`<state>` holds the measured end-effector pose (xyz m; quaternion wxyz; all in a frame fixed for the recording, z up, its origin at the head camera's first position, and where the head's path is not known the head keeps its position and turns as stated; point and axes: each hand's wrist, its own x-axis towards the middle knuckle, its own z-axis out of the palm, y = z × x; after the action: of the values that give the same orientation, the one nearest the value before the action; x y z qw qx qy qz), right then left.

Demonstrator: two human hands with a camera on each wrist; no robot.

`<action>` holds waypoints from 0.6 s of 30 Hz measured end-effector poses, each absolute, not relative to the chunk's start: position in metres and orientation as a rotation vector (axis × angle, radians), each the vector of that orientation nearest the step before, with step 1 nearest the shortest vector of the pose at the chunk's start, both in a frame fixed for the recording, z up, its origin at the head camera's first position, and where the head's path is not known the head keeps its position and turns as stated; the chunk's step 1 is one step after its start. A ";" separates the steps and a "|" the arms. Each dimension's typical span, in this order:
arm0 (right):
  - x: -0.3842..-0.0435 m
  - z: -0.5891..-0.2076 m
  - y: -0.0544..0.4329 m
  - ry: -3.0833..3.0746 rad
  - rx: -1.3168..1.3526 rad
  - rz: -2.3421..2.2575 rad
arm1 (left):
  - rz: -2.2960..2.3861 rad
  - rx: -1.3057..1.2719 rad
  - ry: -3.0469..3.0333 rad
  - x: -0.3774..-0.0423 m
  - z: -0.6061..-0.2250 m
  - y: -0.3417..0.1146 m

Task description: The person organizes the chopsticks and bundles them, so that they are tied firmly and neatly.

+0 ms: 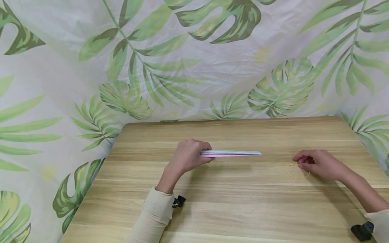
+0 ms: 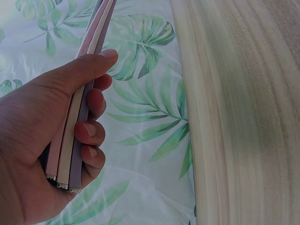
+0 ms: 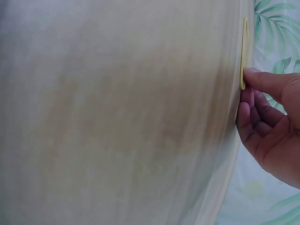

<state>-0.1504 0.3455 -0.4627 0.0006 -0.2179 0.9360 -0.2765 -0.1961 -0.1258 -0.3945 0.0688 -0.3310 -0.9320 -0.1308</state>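
My left hand [image 1: 189, 156] grips a bundle of long thin pastel strips [image 1: 234, 153] above the table, their far ends pointing right. In the left wrist view, pink, cream and purple-grey strips [image 2: 71, 136] lie side by side, with small notched ends near the palm; thumb and fingers wrap round them. What exactly the strips are, I cannot tell. Off to the right, my right hand [image 1: 323, 164] pinches a thin yellow rubber band [image 1: 296, 177] at its edge. The right wrist view shows this rubber band [image 3: 243, 51] edge-on at the thumb tip, other fingers curled below.
Both hands are over a wood-grain table [image 1: 243, 216]. A leaf-patterned cloth [image 1: 212, 77] hangs behind the table and along its sides. Small black devices sit at both sleeve cuffs, the left device [image 1: 179, 201] and the right device [image 1: 363, 231].
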 end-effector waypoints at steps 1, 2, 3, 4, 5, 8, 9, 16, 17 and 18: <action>-0.151 -0.462 0.345 2.945 -0.684 -0.849 | -0.391 -0.998 -2.804 -0.196 -0.395 -0.126; -0.151 -0.461 0.344 2.947 -0.677 -0.832 | -0.387 -0.999 -2.803 -0.196 -0.395 -0.126; -0.151 -0.461 0.343 2.953 -0.671 -0.819 | -0.386 -0.999 -2.802 -0.196 -0.395 -0.126; -0.151 -0.461 0.343 2.957 -0.670 -0.809 | -0.386 -1.000 -2.801 -0.196 -0.396 -0.126; -0.151 -0.461 0.343 2.958 -0.674 -0.806 | -0.387 -1.001 -2.799 -0.196 -0.396 -0.126; -0.152 -0.463 0.344 2.947 -0.726 -0.803 | -0.389 -1.000 -2.793 -0.196 -0.395 -0.127; -0.152 -0.463 0.344 2.941 -0.747 -0.804 | -0.389 -1.000 -2.790 -0.196 -0.395 -0.127; -0.148 -0.462 0.343 2.947 -0.793 -0.839 | -0.392 -1.004 -2.773 -0.197 -0.396 -0.127; -0.147 -0.461 0.342 2.952 -0.793 -0.847 | -0.393 -1.003 -2.773 -0.197 -0.396 -0.128; -0.147 -0.460 0.341 2.954 -0.791 -0.852 | -0.393 -1.002 -2.772 -0.197 -0.397 -0.128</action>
<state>-0.1470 0.3414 -0.4602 -0.0163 -0.2492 0.9304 -0.2684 -0.1968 -0.1278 -0.3965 0.0837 -0.3358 -0.9289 -0.1318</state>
